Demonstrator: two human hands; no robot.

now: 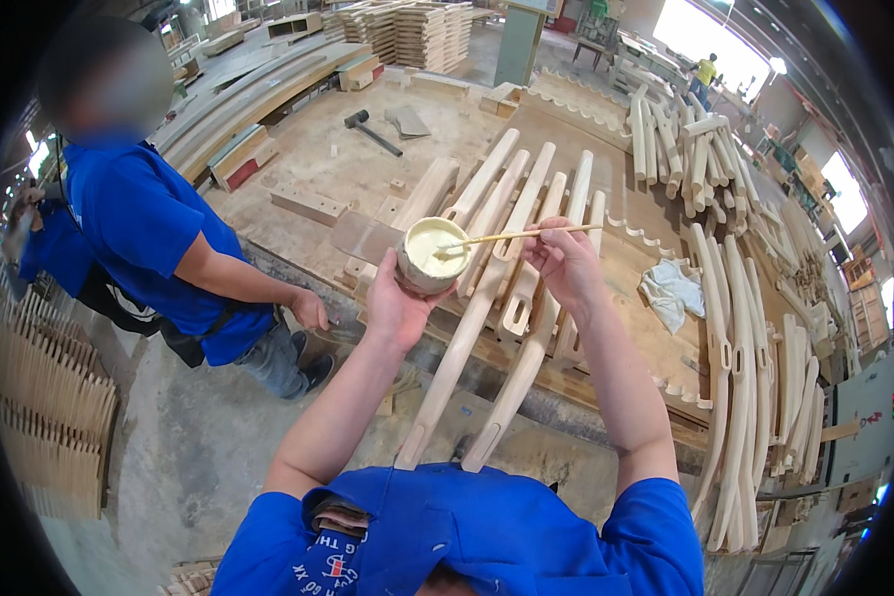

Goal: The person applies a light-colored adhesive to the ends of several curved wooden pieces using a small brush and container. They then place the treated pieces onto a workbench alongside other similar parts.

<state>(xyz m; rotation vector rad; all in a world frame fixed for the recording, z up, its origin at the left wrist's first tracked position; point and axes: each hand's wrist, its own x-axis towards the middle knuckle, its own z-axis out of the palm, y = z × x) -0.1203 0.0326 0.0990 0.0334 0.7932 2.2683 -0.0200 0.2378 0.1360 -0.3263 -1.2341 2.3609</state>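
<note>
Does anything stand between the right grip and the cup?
Nothing visible blocks it: only the brush held in the right grip spans the gap, its tip at the mouth of the cup. The wooden bars lie below.

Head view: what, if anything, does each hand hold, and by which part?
Left hand: the cup, by its lower outside. Right hand: the thin stick, pinched toward the end away from the cup.
</note>
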